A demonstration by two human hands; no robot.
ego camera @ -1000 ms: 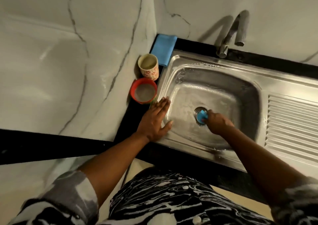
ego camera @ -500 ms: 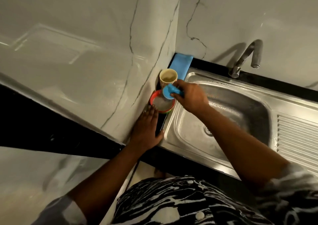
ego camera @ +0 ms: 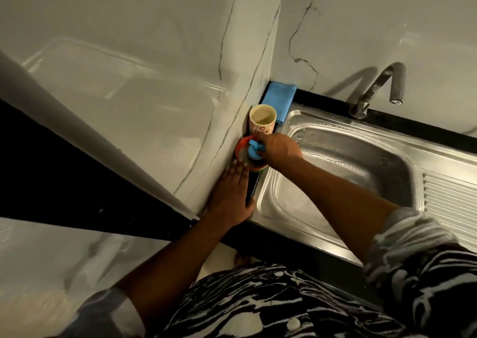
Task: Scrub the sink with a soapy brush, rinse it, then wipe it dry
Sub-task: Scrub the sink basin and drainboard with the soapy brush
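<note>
"What is that standing in the corner?"

"A paper cup (ego camera: 262, 119), cream with red flowers printed round it. It is sitting upright on the black desk (ego camera: 325, 102), close up against the marble wall (ego camera: 134, 74). I am not making out what is inside."

"And the wall itself?"

"Grey-white, with dark veins running down it and light glaring off the polish. A dark band (ego camera: 64, 177) is cutting across it low on the left."

"Anything nearer?"

"The person is wearing a black-and-white patterned shirt (ego camera: 245, 299) with a pale button (ego camera: 293, 324) showing, and a strip of pale floor (ego camera: 219, 257) is peeking out below the desk's edge."
</note>
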